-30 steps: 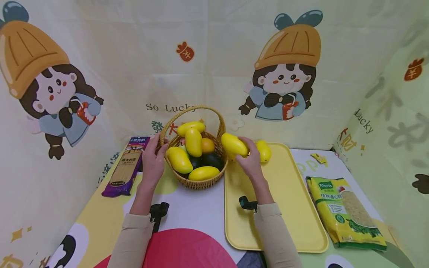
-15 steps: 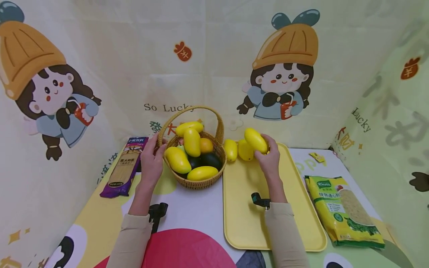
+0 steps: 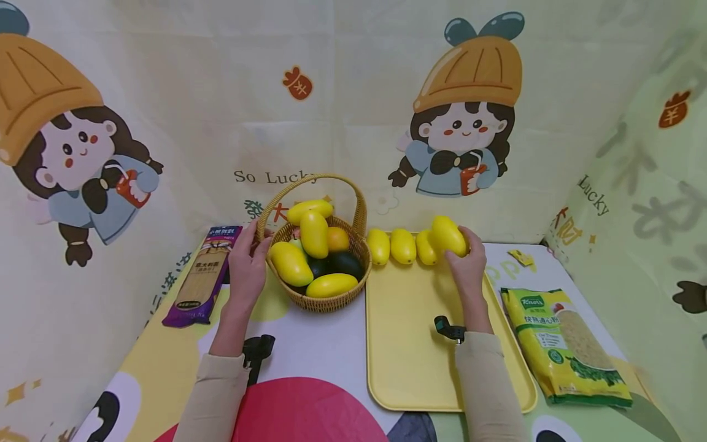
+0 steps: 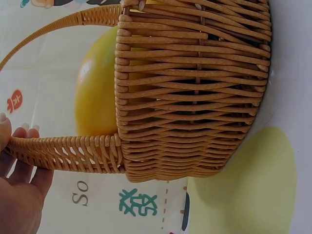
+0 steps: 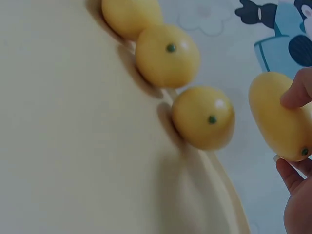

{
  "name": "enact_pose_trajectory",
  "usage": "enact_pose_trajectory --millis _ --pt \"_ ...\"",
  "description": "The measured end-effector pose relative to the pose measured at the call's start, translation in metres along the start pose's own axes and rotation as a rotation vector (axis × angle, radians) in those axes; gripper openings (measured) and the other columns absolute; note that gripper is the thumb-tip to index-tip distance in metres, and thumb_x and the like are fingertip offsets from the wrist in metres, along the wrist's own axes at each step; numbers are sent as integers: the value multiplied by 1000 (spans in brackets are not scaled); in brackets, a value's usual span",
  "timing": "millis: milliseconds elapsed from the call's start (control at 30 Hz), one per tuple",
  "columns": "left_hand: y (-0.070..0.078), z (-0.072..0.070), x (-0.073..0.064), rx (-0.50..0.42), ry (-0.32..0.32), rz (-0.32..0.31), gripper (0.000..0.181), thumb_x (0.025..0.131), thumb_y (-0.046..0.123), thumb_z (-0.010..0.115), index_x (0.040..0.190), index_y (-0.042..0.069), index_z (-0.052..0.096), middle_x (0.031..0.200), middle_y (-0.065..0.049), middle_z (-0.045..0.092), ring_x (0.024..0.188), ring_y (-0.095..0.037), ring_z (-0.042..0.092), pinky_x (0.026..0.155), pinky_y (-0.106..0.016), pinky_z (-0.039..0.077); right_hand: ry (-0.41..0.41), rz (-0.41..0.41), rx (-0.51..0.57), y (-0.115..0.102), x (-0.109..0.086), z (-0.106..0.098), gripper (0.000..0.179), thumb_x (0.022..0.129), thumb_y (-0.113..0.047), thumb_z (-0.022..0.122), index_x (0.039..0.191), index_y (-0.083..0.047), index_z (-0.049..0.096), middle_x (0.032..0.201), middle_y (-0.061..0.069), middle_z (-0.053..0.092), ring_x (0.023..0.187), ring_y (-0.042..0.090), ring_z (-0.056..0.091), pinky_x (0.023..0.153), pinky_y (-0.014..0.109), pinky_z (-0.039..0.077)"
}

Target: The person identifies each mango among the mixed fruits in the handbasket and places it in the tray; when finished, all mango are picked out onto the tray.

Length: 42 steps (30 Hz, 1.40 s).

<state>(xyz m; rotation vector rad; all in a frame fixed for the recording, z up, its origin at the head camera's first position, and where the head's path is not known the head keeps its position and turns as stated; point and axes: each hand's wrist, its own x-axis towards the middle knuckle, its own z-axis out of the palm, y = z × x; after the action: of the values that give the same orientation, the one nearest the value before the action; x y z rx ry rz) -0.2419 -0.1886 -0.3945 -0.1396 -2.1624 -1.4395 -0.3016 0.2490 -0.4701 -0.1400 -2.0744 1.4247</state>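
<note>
My left hand [image 3: 247, 270] grips the left side of the handle of a wicker basket [image 3: 331, 303]; in the left wrist view the fingers wrap round the woven handle [image 4: 73, 152]. Yellow mangoes [image 3: 313, 234], an orange fruit [image 3: 338, 239] and dark oval fruits [image 3: 346, 264] fill the basket. My right hand [image 3: 469, 265] holds a yellow mango [image 3: 448, 236] between thumb and fingers, above the far right corner of a yellow tray [image 3: 420, 344]. Three mangoes [image 5: 168, 56] stand in a row along the tray's far edge, just left of the held one.
A purple pasta packet [image 3: 204, 276] lies left of the basket. On the right of the tray are a green and yellow Knorr bag [image 3: 566, 347] and a small yellow packet [image 3: 520, 258]. A printed cloth wall [image 3: 342, 135] rises close behind.
The right hand left one mango by the basket, took another from the row's place and carried it right; the row now shows three beside it. The left hand stays on the handle.
</note>
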Motion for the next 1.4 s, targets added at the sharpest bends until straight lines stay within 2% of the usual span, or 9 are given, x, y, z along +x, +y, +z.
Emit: enact_pose_trajectory --millis 133,267,500,533,700,867,933,1167,1400 --pt "14 -4 -4 -1 -6 14 47 104 11 49 150 6 43 124 -23 58 118 -32 57 86 -3 43 24 32 -40 10 4 -5 61 77 -4 67 137 -11 57 141 13 55 124 30 47 108 48 36" --pt "13 -4 -4 -8 -9 12 47 104 11 49 150 7 43 124 -22 58 117 -31 57 86 -3 43 26 70 -61 17 4 -8 59 79 -3 65 137 -7 57 140 17 55 123 33 48 106 49 37" --pt "-25 0 4 -14 -2 32 47 104 24 51 150 26 44 124 -10 61 116 -19 58 87 -5 45 -69 174 -111 29 2 -10 64 85 -2 61 147 -3 45 149 22 46 135 37 41 113 51 33" --pt "-25 0 4 -16 -3 27 47 103 23 51 150 26 44 124 -10 61 117 -19 58 87 -5 45 -79 180 -117 30 2 -10 65 86 -3 62 147 -2 44 150 22 44 136 38 40 115 52 32" --pt "-17 1 3 -27 -6 13 48 103 15 51 151 18 43 125 -17 60 118 -23 58 86 -3 44 -112 197 -135 37 0 -9 66 89 -6 64 150 -1 39 153 22 40 141 38 37 118 52 30" --pt "6 -2 -2 -33 -11 27 47 103 7 49 150 5 43 123 -24 58 117 -32 58 87 -2 43 -104 192 -106 36 -1 -9 59 92 -7 52 150 0 40 153 23 40 141 38 36 118 52 29" --pt "12 -3 -4 -26 -13 35 46 103 7 49 149 3 43 122 -24 58 117 -32 58 87 -3 44 -94 201 -95 35 -1 -10 58 94 -8 50 150 0 40 153 22 40 141 37 36 118 51 29" --pt "17 -4 -5 -37 -16 42 45 103 7 49 148 2 45 121 -23 59 116 -32 58 86 -3 44 -58 238 -83 32 -2 -9 57 97 -15 56 151 -4 40 153 20 41 141 35 37 120 49 28" --pt "14 -4 -5 -37 -15 33 46 103 8 49 149 4 44 121 -18 59 117 -31 58 87 -4 44 19 125 -95 23 0 -7 50 94 -13 58 143 -5 52 147 20 47 141 37 39 120 51 27"
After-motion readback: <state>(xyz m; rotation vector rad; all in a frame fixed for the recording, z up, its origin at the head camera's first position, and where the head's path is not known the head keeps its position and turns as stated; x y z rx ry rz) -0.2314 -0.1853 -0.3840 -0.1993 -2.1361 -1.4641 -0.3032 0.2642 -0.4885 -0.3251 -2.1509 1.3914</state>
